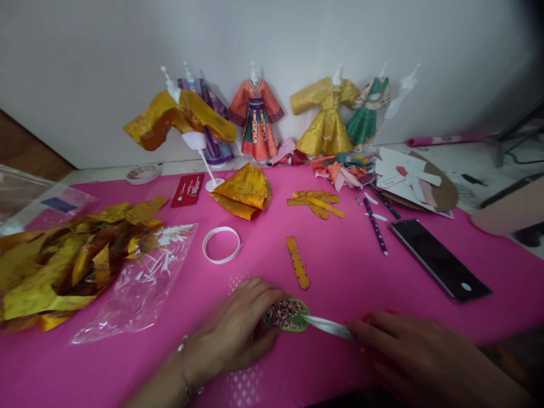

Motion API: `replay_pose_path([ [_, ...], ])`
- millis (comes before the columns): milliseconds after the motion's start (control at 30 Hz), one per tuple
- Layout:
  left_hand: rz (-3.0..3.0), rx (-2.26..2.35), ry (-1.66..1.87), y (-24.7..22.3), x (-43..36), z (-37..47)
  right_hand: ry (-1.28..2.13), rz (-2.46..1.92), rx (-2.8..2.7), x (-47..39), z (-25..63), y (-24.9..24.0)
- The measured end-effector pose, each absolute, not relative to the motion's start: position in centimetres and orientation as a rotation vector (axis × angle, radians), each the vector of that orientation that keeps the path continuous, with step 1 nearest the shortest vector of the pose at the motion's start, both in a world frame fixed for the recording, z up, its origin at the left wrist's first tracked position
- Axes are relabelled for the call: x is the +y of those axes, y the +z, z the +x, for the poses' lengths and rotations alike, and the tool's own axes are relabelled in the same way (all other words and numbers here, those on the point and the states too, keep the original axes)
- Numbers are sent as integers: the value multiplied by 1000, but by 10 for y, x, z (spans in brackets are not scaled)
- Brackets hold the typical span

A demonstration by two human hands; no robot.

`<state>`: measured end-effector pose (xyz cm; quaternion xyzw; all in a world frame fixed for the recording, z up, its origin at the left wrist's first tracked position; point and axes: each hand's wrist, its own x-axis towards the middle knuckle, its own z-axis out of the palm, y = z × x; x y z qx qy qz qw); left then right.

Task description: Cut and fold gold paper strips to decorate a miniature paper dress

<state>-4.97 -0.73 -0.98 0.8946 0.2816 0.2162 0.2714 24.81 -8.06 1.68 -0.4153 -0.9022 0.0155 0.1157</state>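
Note:
At the near middle of the mat, my left hand [244,317] has its fingers closed around the left end of a small green oval dish [301,323]. Many tiny multicoloured beads [283,313] fill it. On the right, my right hand [408,345] grips scissors [329,325]; bits of red handle show among the fingers. The pale blades point left, their tips over the dish's right part. Whether they touch the beads I cannot tell. Just beyond the dish lies a gold strip [298,263] with dark dots along its edges.
Gold paper scraps [76,255], a white ring [221,245] and a folded gold skirt [244,192] lie left. More gold strips [317,203], a dotted purple pen [375,226] and a phone [440,259] lie right. Dressed doll stands [257,122] line the wall.

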Motion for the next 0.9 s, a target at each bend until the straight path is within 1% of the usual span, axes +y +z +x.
replay_pose_path([
  [600,2378,752,624,-10,-10,-49,189,-1263,-2750,-77,249,22],
  [900,2403,749,679,-4,-13,-48,151,-1237,-2856,-72,252,29],
])
